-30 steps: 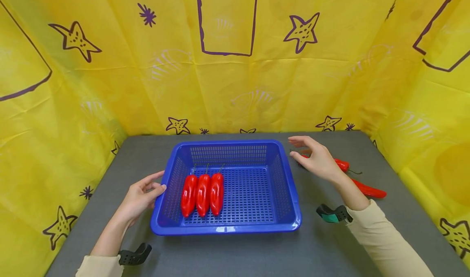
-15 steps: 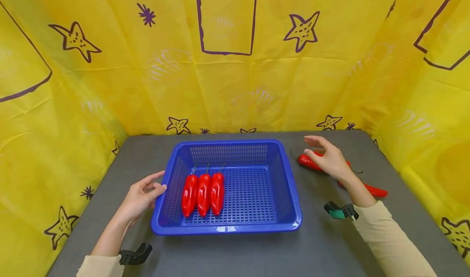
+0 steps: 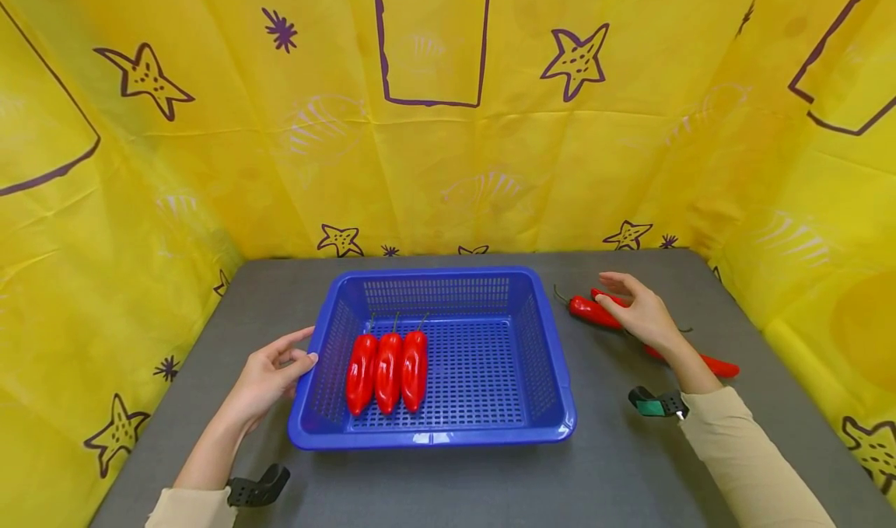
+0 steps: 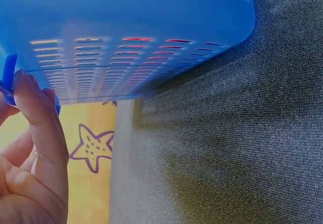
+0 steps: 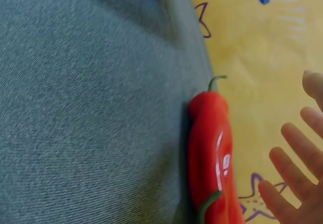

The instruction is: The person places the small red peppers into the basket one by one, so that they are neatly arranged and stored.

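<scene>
My left hand (image 3: 269,376) pinches the left rim of a blue plastic basket (image 3: 434,437), thumb on top. The left wrist view shows the fingers (image 4: 43,118) at the rim, beside the slotted basket wall (image 4: 126,12). Inside the basket, three glossy red peppers (image 3: 387,372) lie side by side on its left half, stems pointing away. My right hand (image 3: 645,316) hovers over loose red peppers, fingers spread and holding nothing. One red pepper (image 3: 591,311) shows left of that hand; another (image 3: 717,366) lies by the wrist. In the right wrist view, a pepper (image 5: 209,138) lies beside the spread fingers (image 5: 290,173).
A dark grey cloth-covered table (image 3: 448,489) carries everything. Yellow curtain (image 3: 448,170) printed with starfish encloses the back and both sides. Black bands (image 3: 259,487) sit on both wrists. The basket's right wall stands between its inside and the loose peppers.
My right hand has moved right, away from the basket, and slightly nearer me, uncovering the stem and upper part of a red pepper. The left hand and basket have stayed put.
</scene>
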`<state>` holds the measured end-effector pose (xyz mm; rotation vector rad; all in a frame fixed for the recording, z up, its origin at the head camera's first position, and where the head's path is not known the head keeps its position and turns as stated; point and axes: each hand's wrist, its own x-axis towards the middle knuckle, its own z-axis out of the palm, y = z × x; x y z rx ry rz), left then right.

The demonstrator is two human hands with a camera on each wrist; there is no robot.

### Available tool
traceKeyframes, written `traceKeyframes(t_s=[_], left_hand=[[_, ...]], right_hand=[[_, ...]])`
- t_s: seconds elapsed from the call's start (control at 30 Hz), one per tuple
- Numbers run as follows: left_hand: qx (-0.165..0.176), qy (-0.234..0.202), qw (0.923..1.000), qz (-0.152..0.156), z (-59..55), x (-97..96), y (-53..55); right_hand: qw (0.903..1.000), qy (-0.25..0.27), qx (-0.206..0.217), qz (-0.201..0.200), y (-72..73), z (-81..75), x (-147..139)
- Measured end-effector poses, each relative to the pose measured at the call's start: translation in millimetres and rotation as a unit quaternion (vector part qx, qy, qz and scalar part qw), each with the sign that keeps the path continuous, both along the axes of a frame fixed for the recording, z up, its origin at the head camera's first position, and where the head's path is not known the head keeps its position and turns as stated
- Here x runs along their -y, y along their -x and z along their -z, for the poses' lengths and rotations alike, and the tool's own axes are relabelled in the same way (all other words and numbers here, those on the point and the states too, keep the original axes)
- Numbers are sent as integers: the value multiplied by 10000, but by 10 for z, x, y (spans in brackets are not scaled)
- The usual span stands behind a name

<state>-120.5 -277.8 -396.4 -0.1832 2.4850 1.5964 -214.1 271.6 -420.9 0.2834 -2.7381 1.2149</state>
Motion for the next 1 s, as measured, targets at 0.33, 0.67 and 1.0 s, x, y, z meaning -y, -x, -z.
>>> traceKeyframes(t_s=[0.33,0.67,1.0], left_hand=[[-16,-27,10000,15,-1,2,3],[2,-56,10000,-4,5,-1,-9],[20,-18,10000,-8,-5,0,-10]], right_hand=[[9996,-252,110,0,32,176,-87],[9993,-330,147,-37,45,279,-119],[9974,-701,163,-19,90,315,-136]])
